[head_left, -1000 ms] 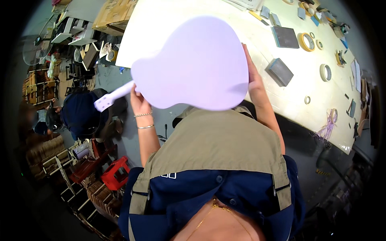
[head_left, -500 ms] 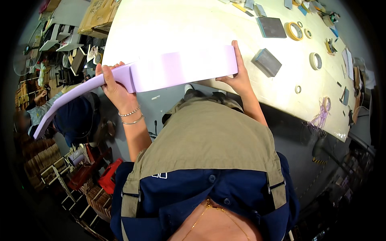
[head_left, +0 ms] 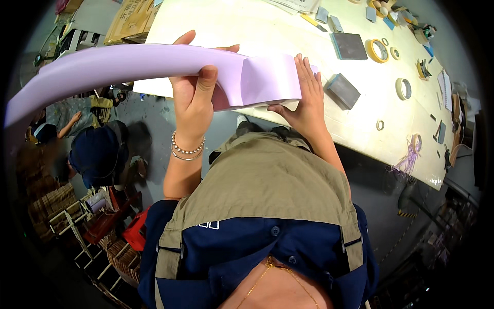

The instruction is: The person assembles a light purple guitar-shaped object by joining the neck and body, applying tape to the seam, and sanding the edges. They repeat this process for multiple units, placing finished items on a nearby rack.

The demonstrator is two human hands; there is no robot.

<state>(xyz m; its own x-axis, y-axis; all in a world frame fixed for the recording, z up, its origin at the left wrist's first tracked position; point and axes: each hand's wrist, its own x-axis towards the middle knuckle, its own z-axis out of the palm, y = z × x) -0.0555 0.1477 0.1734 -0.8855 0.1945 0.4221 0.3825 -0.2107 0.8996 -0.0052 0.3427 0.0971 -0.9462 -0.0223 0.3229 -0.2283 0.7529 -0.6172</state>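
An unstrung lilac guitar, seen edge-on, is held up above the near edge of the table. Its long neck sweeps out to the left rim, and the short block of its body lies between my hands. My left hand grips the neck close to where it meets the body, thumb on the near side and fingers behind. At the body's right end, my right hand clasps it with fingers along the end and thumb below. The far side of the guitar is hidden.
On the pale table lie a grey sanding block, a dark flat block, several tape rolls and purple strings. A cardboard box stands at far left. Another person is low on the left, near racks.
The guitar has turned, bringing its neck higher and nearer and making its body look shorter. My left hand has moved right, closer to my right hand, which stays at the body's end.
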